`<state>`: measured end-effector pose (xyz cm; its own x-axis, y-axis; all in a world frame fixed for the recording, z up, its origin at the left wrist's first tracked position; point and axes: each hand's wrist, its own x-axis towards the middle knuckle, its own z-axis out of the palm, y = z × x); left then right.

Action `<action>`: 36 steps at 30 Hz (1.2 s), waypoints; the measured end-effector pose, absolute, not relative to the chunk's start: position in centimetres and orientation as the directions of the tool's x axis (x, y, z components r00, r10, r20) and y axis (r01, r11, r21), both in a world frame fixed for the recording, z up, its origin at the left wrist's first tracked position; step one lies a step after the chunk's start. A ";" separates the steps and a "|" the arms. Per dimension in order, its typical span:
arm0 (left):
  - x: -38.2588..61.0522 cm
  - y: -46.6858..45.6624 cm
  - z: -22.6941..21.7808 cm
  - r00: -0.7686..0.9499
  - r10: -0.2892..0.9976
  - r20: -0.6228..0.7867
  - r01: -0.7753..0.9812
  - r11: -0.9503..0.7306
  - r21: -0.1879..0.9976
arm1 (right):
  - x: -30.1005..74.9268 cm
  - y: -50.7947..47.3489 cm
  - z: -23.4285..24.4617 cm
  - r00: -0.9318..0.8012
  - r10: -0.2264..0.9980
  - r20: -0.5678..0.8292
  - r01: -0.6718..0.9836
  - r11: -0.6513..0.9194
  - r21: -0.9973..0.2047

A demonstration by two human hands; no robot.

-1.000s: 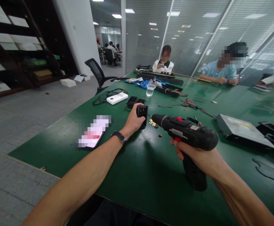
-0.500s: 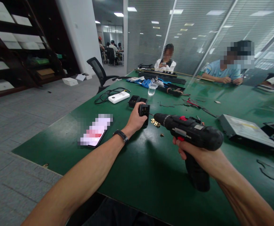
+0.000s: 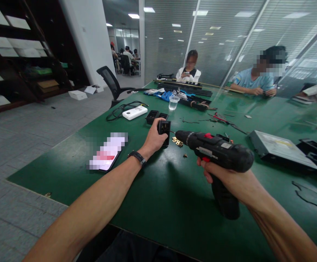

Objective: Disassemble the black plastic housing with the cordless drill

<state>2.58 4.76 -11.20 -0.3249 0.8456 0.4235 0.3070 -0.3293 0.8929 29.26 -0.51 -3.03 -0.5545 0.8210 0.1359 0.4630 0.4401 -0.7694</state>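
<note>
My left hand (image 3: pixel 155 137) is closed around a small black plastic housing (image 3: pixel 165 128), its open side turned to the right. Wrapped round the pistol grip of a black cordless drill (image 3: pixel 215 149) is my right hand (image 3: pixel 215 170). The drill lies level and points left, its thin bit reaching to the housing; whether the tip touches a screw is too small to tell. Several brass-coloured metal plates (image 3: pixel 177 142) lie beneath the drill's nose, with small screws (image 3: pixel 185 155) nearer me. More black housings (image 3: pixel 152 116) stand just behind my left hand.
On the green table (image 3: pixel 147 203), a phone (image 3: pixel 108 153) lies left, and a white power bank (image 3: pixel 135 112) with a cable sits farther back. A plastic cup (image 3: pixel 173 103) stands mid-table. A flat metal box (image 3: pixel 282 151) is at right. Two people sit across the far side.
The whole view has shifted slightly, so everything appears a little farther left. Both hands keep their holds, and the drill stays lined up with the housing.
</note>
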 end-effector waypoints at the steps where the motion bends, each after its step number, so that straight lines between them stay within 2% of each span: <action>1: 2.6 4.7 -11.2 -0.327 0.846 0.420 0.306 -0.326 0.894 | 29.3 -0.5 -3.0 -0.554 0.821 0.136 0.462 0.439 -0.771; 36: 2.6 4.7 -11.1 -0.330 0.844 0.423 0.307 -0.327 0.894 | 29.0 -0.8 -2.8 -0.538 0.837 0.099 0.472 0.397 -0.788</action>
<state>2.58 4.74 -11.07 -0.3303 0.8440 0.4225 0.3073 -0.3271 0.8936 28.97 -0.83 -2.75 -0.5381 0.8370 0.0993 0.4715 0.3965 -0.7877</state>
